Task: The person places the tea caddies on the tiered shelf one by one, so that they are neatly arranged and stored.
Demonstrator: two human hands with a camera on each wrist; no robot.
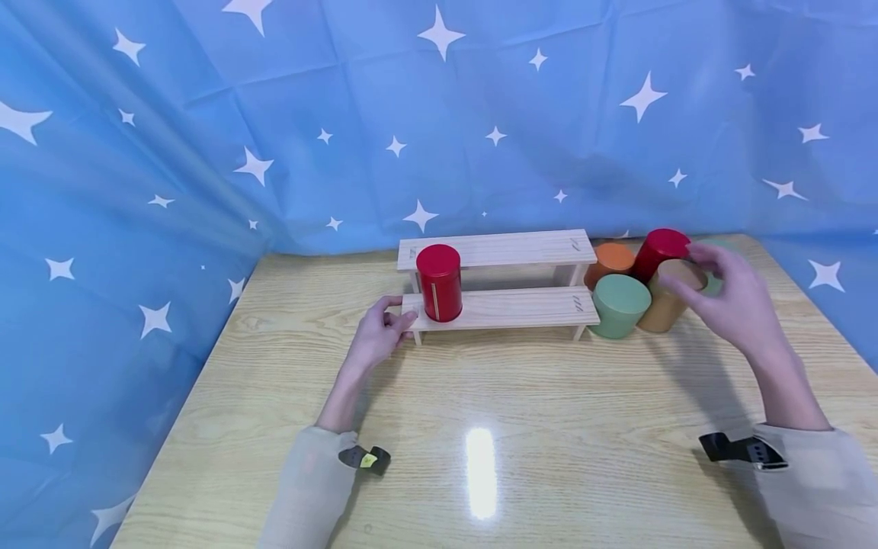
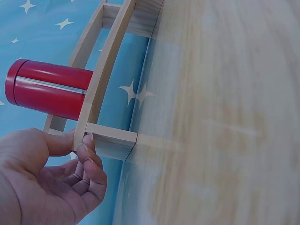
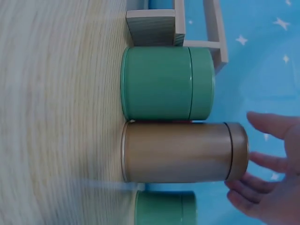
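Observation:
My left hand (image 1: 381,332) pinches the left end of the lower step of a two-step wooden shelf (image 1: 514,307), thumb on top and fingers beneath, as the left wrist view shows closely. Near that end a red tin (image 1: 439,284) stands upright on the lower step. Over on the right, my right hand (image 1: 734,293) hovers by the lid of a brown tin (image 3: 183,152), thumb and fingers spread around its top without a grip. Beside the brown tin are a green tin (image 1: 620,306), an orange tin (image 1: 610,261) and a second red tin (image 1: 660,252).
Partly hidden behind my right hand is another green tin (image 3: 166,208). The tins cluster against the shelf's right end on a wooden table (image 1: 425,442). A blue star-patterned cloth (image 1: 384,114) hangs behind and on both sides.

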